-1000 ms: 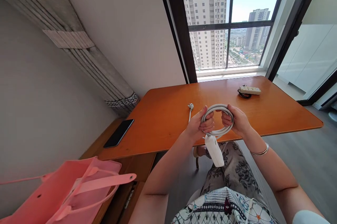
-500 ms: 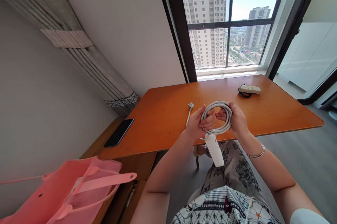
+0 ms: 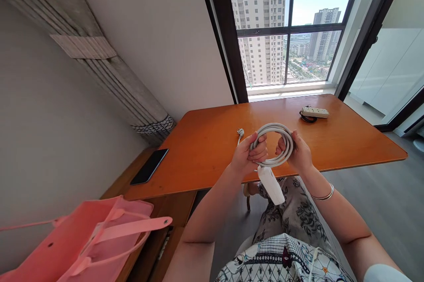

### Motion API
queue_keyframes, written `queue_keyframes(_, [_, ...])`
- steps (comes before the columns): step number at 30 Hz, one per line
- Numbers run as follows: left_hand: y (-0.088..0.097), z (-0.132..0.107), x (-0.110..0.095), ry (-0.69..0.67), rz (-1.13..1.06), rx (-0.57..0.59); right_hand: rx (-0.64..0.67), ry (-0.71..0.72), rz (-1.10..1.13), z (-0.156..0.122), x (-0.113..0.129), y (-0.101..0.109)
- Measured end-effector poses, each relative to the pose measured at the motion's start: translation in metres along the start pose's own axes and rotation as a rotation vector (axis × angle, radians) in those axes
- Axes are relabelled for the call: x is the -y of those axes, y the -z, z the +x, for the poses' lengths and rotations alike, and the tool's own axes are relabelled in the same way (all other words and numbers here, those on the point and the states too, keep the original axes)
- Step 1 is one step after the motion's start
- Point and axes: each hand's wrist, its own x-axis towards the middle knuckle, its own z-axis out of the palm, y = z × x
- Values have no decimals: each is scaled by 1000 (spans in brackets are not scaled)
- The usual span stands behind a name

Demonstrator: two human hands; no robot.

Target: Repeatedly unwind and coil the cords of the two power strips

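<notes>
The left hand (image 3: 251, 154) is closed around the near left side of a white coiled cable (image 3: 273, 126), its fingers curled over the strands and its thumb along the top. The right hand (image 3: 300, 151) grips the opposite side of the same loop, fingertips showing inside the ring and the strands passing between them and the thumb. The coil thus sits directly between the two grips, held up in front of the near edge of the table (image 3: 198, 154), its upper arc rising above both hands.

Just below the left hand's grip hangs a white block (image 3: 271, 185), tilted, its lower end pointing down and to the right over the person's lap. Beyond the left hand, near its knuckles, a plug (image 3: 240, 132) lies on the tabletop, its lead disappearing behind that hand. Farther past the right hand lies a beige power strip (image 3: 318, 112) with a dark cord. Well to the left of both grips is a black phone (image 3: 149, 167).
</notes>
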Motion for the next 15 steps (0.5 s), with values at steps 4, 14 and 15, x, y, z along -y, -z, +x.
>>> queue_keyframes(4, [-2, 1, -2, -14, -12, -38, -2, -13, 31, -1, -7, 1])
queue_keyframes(14, [-1, 5, -2, 61, 32, 15, -142, 49, 129, 7, -17, -4])
queue_keyframes(15, [-1, 5, -2, 61, 28, 13, -151, 59, 127, 7, -18, -3])
